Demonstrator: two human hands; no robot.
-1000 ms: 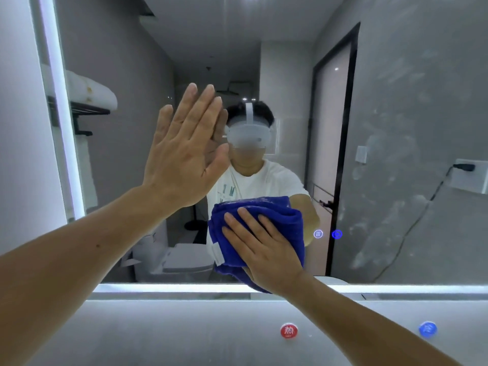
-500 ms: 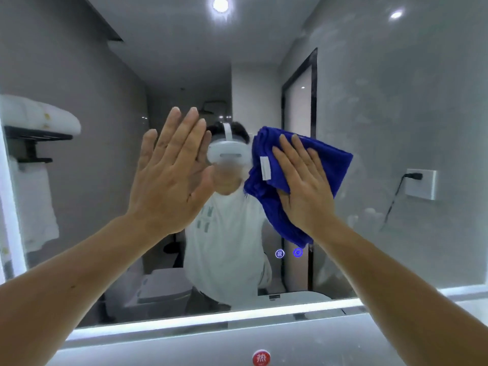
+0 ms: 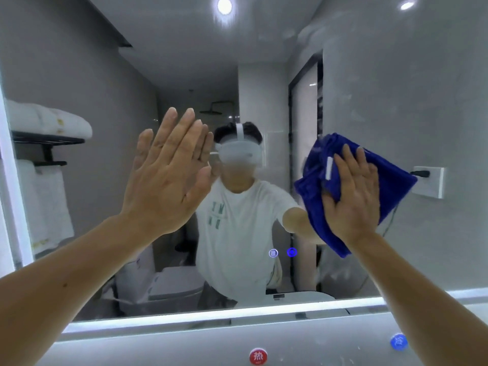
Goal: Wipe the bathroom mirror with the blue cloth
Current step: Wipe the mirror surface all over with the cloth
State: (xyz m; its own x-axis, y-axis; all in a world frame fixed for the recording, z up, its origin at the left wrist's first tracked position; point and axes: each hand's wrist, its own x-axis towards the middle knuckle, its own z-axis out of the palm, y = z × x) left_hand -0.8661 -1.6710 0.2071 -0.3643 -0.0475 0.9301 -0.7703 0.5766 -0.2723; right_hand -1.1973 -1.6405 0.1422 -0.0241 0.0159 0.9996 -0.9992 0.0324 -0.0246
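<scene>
The big mirror (image 3: pixel 369 101) fills the wall, with a bright light strip (image 3: pixel 237 311) along its bottom edge. In the glass you can see grey walls, two round ceiling lights, a dark door frame, a toilet (image 3: pixel 171 285) and white towels (image 3: pixel 47 120) on a black rack. Pale smudges show on the right part of the glass. Two small glowing buttons (image 3: pixel 282 252) sit low on the mirror.

The left hand (image 3: pixel 169 178) is flat against the glass, fingers straight and close together, holding nothing. The right hand (image 3: pixel 351 196) is spread flat on the blue cloth (image 3: pixel 311 191), pressing it to the mirror right of the middle. The cloth is bunched and partly covers a white wall plug (image 3: pixel 429 180) seen in the glass. Below the mirror are a red dot (image 3: pixel 258 356) and a blue dot (image 3: pixel 399 341).
</scene>
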